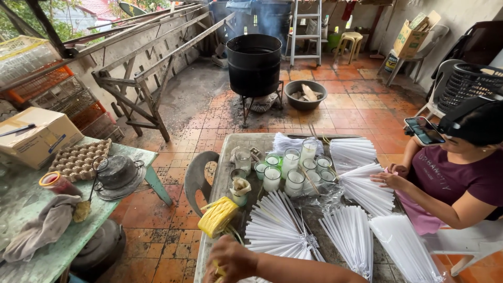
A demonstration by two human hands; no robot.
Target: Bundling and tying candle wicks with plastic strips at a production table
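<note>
At the bottom edge one of the wearer's hands (233,260) is curled over yellow bands, pinching some; which hand I cannot tell, and the other is out of view. The yellow band bundle (217,216) lies just beyond on the bench (226,157), beside fanned white bags (280,228). A careless tug could scatter bands or knock the filled glasses (291,170) farther on.

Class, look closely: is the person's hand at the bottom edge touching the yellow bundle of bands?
Touching. The head view shows the hand gripping yellow strands that run up into the yellow bundle.
</note>
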